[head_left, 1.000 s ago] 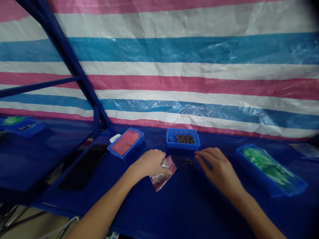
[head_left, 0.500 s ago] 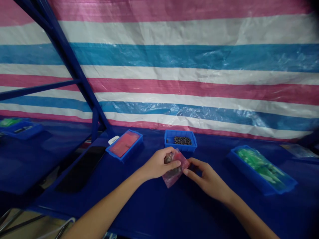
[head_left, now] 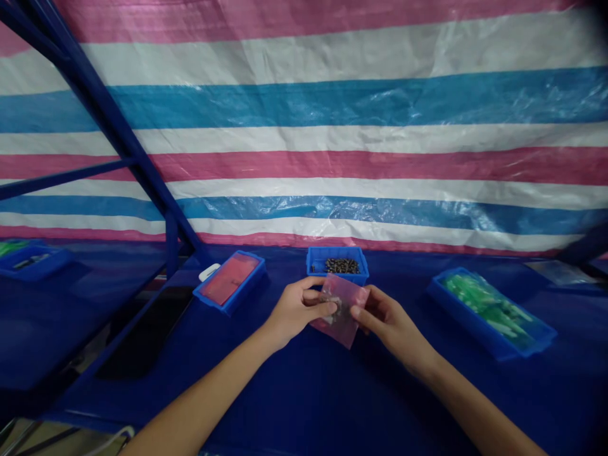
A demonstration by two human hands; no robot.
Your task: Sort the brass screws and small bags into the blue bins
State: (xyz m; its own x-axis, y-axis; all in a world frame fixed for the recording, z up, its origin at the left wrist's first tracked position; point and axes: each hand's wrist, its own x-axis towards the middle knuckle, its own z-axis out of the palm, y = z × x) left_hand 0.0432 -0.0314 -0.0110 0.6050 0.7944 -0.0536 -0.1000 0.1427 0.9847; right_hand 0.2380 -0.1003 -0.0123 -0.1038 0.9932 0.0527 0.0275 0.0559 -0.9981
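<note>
A small pink see-through plastic bag (head_left: pixel 346 301) is held between my two hands above the blue table. My left hand (head_left: pixel 300 310) pinches its left side, with the thumb on the front over a greyish patch; whether that lies inside the bag is unclear. On the right edge, the thumb and fingers of my right hand (head_left: pixel 386 323) are closed on the bag. Just beyond it stands a blue bin (head_left: pixel 337 277) with many small dark metal parts (head_left: pixel 342 266).
To the left, a blue bin (head_left: pixel 247 283) holds flat pink bags (head_left: pixel 230 278), beside a white object (head_left: pixel 209 272) and a long black panel (head_left: pixel 147 332). Green-and-clear packets (head_left: pixel 482 304) fill a blue bin (head_left: pixel 494 345) at right. A blue frame (head_left: pixel 128 145) rises before striped sheeting.
The pink bag has turned in my hands and more of its flat front shows. My right hand grips further over its edge. The whole view has shifted slightly.
</note>
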